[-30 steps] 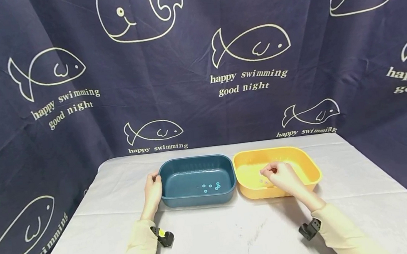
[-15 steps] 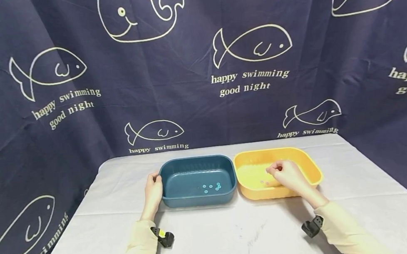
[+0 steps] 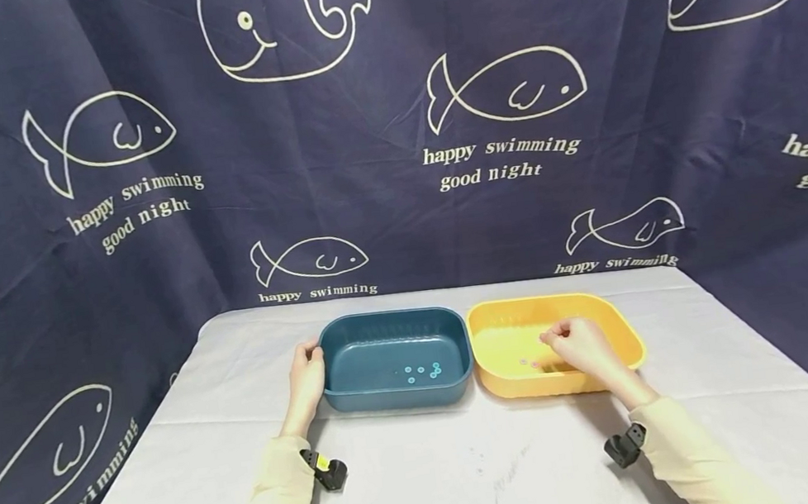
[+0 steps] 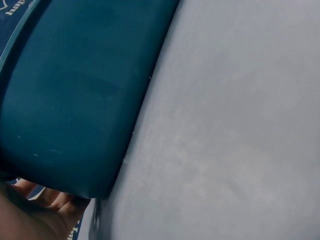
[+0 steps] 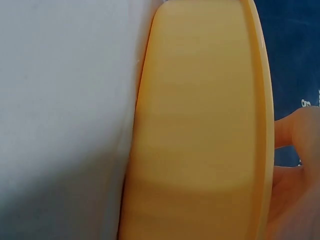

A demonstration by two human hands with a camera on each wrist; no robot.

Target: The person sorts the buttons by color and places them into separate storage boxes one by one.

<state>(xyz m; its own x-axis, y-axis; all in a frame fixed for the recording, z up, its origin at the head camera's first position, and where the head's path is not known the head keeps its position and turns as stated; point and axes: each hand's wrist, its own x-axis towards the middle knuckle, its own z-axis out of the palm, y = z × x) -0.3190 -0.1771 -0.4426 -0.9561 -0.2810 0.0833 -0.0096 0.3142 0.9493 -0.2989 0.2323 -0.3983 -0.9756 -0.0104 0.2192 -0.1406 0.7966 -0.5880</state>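
In the head view my left hand (image 3: 307,379) grips the left end of a dark teal plastic bin (image 3: 398,399), thumb at the rim. Its fingers lie against the bin's outer end in the left wrist view. My right hand (image 3: 585,348) is over a yellow bin (image 3: 539,385), thumb and forefinger pinching a small pinkish disc (image 3: 543,339), mostly covered by the fingertips. Two small pink discs (image 3: 524,362) lie on the yellow bin's floor, left of that hand. Several small light-blue discs (image 3: 421,370) with pale centres lie in the teal bin.
Both bins stand side by side, ends close together, on a white cloth-covered table (image 3: 428,465). Behind and at the sides hangs a navy curtain (image 3: 389,121) with fish drawings. A black wrist camera (image 3: 626,446) sits on each sleeve.
My right hand has shifted right inside the yellow bin, fingertips still pinched, moving away from the two pink discs. My left hand has stayed on the teal bin.
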